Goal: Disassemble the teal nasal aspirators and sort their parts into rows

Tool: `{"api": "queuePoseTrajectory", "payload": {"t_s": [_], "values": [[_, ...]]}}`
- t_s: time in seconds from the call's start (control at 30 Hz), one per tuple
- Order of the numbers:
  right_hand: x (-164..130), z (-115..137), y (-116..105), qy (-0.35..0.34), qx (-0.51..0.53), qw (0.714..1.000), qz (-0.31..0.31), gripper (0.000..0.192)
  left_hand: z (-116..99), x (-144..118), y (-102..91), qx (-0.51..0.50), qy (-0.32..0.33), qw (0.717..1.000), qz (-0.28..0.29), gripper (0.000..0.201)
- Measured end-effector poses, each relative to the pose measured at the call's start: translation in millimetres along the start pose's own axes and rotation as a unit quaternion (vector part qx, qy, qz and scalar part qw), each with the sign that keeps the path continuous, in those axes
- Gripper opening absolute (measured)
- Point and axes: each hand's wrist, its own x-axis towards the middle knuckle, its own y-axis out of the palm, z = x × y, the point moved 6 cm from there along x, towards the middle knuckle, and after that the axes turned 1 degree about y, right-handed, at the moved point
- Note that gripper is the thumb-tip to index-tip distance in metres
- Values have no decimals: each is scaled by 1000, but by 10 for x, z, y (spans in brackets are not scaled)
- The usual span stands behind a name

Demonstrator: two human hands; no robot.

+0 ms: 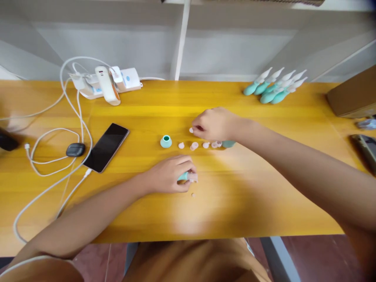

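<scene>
My left hand [173, 174] is closed around a teal rubber bulb [182, 176] with a translucent pale fitting [192, 178] at its end, pointing right. Above and to the right, my right hand [213, 123] is closed, its fingertips pinching a small whitish piece [191, 130]. Between the hands runs a row of several small pale plastic pieces [194, 146]. A teal bulb part with an open round top [166, 141] stands at the row's left end. Another teal piece [228, 144] is partly hidden under my right wrist. One tiny pale bit [193, 194] lies below the left fingertips.
Several teal bulb syringes with white pointed tips [274, 86] lie at the back right. A phone [107, 147], black earbud case [75, 149], looping white cables and a power strip [129, 79] occupy the left. A cardboard box [352, 94] and dark device [364, 149] sit far right.
</scene>
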Motion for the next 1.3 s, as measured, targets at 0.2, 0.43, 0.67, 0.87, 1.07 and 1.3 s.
{"api": "queuePoseTrajectory", "payload": {"t_s": [0.2,0.43,0.67,0.87,1.07,1.3], "values": [[-45,27,-9,-20,-34,999,18,38,46,-9,-12,-15,-30,999,-23,29],[-633,136,-352,-18,142,969,-203,51,93,-22,-109,-32,-65,988,-135,33],[-1002,899,168,-105,254,931,-240,52,86,-81,-65,-74,-17,983,-168,48],[-1003,1032,177,-194,402,855,-265,49,56,-129,-8,-132,-13,976,-171,50],[-1047,707,-30,-129,685,670,-257,62,35,-107,-7,-146,-32,982,-115,38],[-494,241,-531,25,191,965,-181,61,-39,-88,-7,-101,9,989,-107,39]]}}
